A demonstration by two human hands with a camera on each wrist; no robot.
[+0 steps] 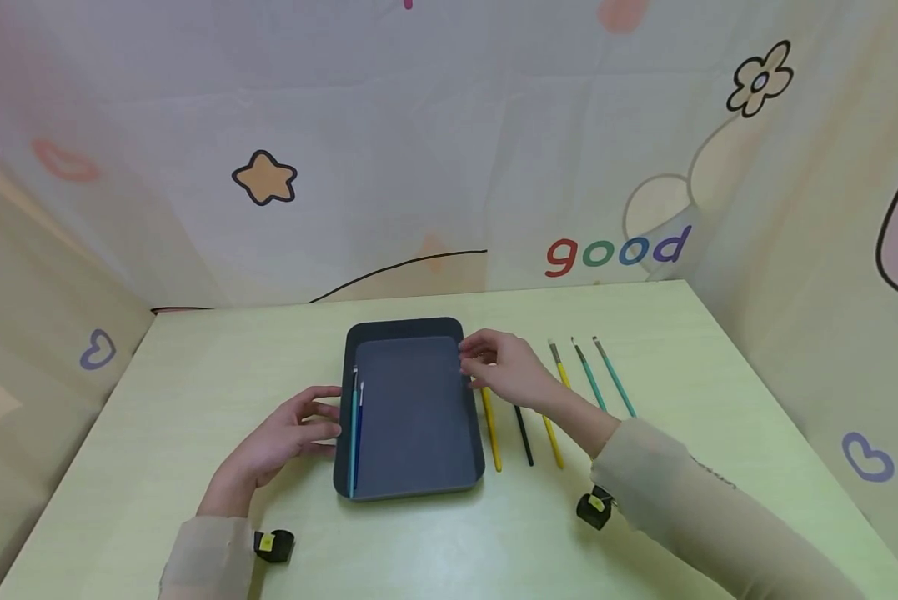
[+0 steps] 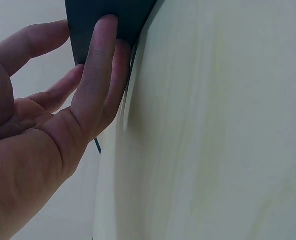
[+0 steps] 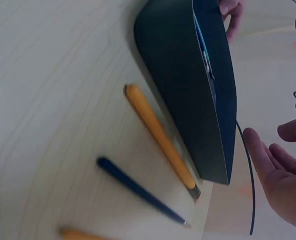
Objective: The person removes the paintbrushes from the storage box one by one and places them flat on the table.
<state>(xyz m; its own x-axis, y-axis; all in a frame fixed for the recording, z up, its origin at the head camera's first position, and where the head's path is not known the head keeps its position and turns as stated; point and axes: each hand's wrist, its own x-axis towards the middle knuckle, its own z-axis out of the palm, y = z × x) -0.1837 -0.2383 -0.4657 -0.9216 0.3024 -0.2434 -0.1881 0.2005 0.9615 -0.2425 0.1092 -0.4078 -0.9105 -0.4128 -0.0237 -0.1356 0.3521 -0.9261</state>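
Observation:
A dark grey rectangular tray (image 1: 418, 417) lies on the table. Two thin paintbrushes, one teal (image 1: 354, 442) and one dark blue (image 1: 360, 417), lie along its left inner side. My left hand (image 1: 287, 433) touches the tray's left outer wall with its fingertips, as the left wrist view also shows. My right hand (image 1: 512, 367) is at the tray's upper right rim, fingers loosely bent, holding nothing. In the right wrist view the right hand (image 3: 283, 175) appears apart from the tray. Just right of the tray lie a yellow paintbrush (image 1: 492, 433) and a black-handled one (image 1: 524, 437).
More paintbrushes lie further right: a yellow one (image 1: 552, 442) and another yellow one (image 1: 563, 372) partly behind my right arm, plus two teal ones (image 1: 589, 379) (image 1: 614, 375). Small black boxes sit at the left (image 1: 276, 546) and right (image 1: 594, 508) wrists. Printed curtains enclose the table.

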